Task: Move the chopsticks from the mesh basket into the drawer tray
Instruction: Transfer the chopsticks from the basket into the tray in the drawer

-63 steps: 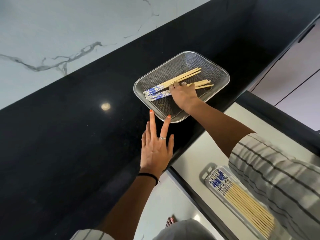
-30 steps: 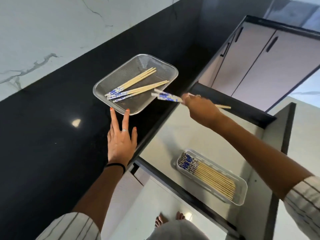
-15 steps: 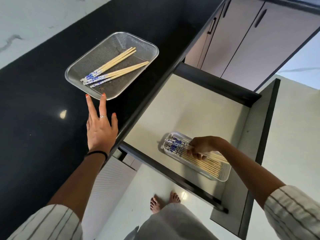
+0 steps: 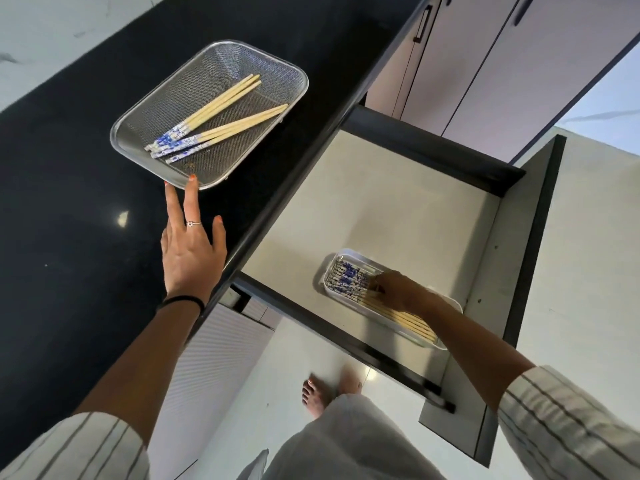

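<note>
A metal mesh basket [image 4: 225,60] sits on the black counter and holds several wooden chopsticks [image 4: 221,112] with blue-patterned ends. My left hand [image 4: 192,258] lies flat on the counter, fingers straight, two fingertips touching the basket's near rim. Below, in the open drawer [image 4: 381,202], a white tray [image 4: 328,284] holds several more chopsticks [image 4: 349,277] laid side by side. My right hand [image 4: 398,289] is down in the tray, its fingertips resting on top of that pile, and my forearm covers the tray's far end.
The black counter [image 4: 69,168] runs along the left, its front edge beside the drawer. The drawer's dark front panel [image 4: 526,271] stands out on the right. Pale cabinet doors [image 4: 485,64] with dark handles are at the back. My bare feet [image 4: 318,393] stand below the drawer.
My right hand picked chopsticks out of the basket, carried them over the counter edge and set them down in the drawer tray. My left hand stayed on the counter by the basket.
</note>
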### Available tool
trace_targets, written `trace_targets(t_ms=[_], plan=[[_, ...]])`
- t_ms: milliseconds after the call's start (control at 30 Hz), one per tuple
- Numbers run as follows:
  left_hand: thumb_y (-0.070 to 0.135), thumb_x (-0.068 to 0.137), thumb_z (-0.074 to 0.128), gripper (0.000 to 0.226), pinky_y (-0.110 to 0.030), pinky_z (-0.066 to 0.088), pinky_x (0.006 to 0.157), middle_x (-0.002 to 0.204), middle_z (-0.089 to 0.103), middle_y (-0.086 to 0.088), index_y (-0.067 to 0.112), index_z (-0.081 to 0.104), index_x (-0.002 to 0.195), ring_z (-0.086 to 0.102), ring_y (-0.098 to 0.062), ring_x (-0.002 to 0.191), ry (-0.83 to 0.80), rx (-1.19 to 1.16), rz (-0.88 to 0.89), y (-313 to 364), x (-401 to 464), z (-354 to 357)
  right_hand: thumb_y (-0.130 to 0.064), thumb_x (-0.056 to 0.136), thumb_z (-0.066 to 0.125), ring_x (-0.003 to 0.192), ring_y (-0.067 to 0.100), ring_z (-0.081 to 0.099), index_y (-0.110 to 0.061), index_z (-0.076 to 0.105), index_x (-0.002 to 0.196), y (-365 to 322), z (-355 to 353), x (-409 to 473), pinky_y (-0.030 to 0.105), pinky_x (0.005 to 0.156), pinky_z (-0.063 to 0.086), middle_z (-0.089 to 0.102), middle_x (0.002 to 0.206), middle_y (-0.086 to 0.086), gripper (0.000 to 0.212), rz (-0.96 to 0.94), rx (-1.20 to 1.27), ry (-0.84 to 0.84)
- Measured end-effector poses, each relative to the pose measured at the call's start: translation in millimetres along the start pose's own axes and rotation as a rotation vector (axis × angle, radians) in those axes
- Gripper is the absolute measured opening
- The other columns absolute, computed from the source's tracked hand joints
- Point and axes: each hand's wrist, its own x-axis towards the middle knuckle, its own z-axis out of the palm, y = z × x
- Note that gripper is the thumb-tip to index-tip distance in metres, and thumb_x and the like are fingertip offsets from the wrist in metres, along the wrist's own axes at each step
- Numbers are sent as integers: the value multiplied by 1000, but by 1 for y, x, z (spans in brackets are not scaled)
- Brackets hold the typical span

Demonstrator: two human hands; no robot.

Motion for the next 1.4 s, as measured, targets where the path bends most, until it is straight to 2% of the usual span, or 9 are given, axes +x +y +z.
trace_targets(t_ms=[100, 233, 467, 767, 867, 1000, 1167, 1267, 1400], plan=[[29, 101, 45, 64, -58, 37, 106, 162, 9, -15, 29, 9, 155, 46, -45, 128, -2, -2, 0, 0, 1, 0, -22, 93, 52, 100, 24, 63, -19, 68, 108, 4, 1, -3, 26, 81, 44, 69, 112, 7, 22, -10, -1, 36], [30, 101, 44, 64, -59, 36, 107, 162, 9, -14, 30, 8, 154, 47, -45, 127, -8, -6, -6, 0, 0, 0, -19, 91, 52, 103, 26, 63, -24, 65, 117, 6, 0, -8, 34, 87, 50, 68, 115, 6, 29, 18, 10, 90], [30, 102, 43, 64, -58, 35, 108, 162, 9, -14, 30, 7, 154, 45, -43, 130, -14, -12, -2, 0, 1, 0, -26, 94, 52, 97, 25, 63, -15, 68, 103, -4, 7, -6, 34, 85, 50, 69, 107, 8, 21, 19, 40, 120], [29, 102, 44, 65, -57, 36, 108, 162, 11, -16, 28, 7, 155, 44, -43, 131, -9, -9, 9, 0, 1, 0, -21, 91, 55, 94, 24, 64, -11, 67, 103, 2, 12, -7, 37, 87, 53, 69, 105, 8, 20, 51, 119, 62], [29, 102, 44, 65, -56, 35, 108, 162, 11, -15, 28, 7, 155, 44, -42, 132, -10, -12, 17, -1, 2, 0, -27, 91, 56, 93, 23, 65, -17, 68, 103, 4, 11, -7, 35, 85, 53, 70, 103, 5, 19, 36, 53, 105], [30, 102, 43, 64, -55, 35, 109, 162, 11, -15, 28, 7, 155, 44, -41, 132, -13, -12, 18, 0, 1, -1, -23, 94, 51, 100, 26, 65, -19, 66, 112, 4, 10, -1, 35, 86, 53, 69, 111, 7, 24, 44, 47, 147], [29, 102, 43, 64, -57, 36, 108, 162, 11, -16, 26, 8, 155, 45, -42, 130, -11, -11, 11, 0, 1, 0, -22, 95, 47, 99, 28, 62, -12, 66, 107, 2, 17, 3, 36, 91, 50, 67, 110, 11, 24, 21, -36, 165], [30, 102, 43, 64, -56, 35, 108, 162, 11, -15, 27, 8, 155, 45, -42, 130, -11, -9, 10, 0, 1, 0, -13, 96, 44, 112, 32, 56, 0, 53, 127, -1, 16, -2, 40, 98, 45, 58, 119, 19, 34, -58, -47, 113], [31, 102, 43, 64, -57, 36, 108, 162, 11, -14, 28, 7, 155, 47, -43, 127, -11, -9, 8, 0, 1, -1, -17, 94, 51, 116, 32, 54, -11, 54, 128, 0, 18, -12, 40, 99, 44, 55, 129, 14, 34, -11, -24, 80]])
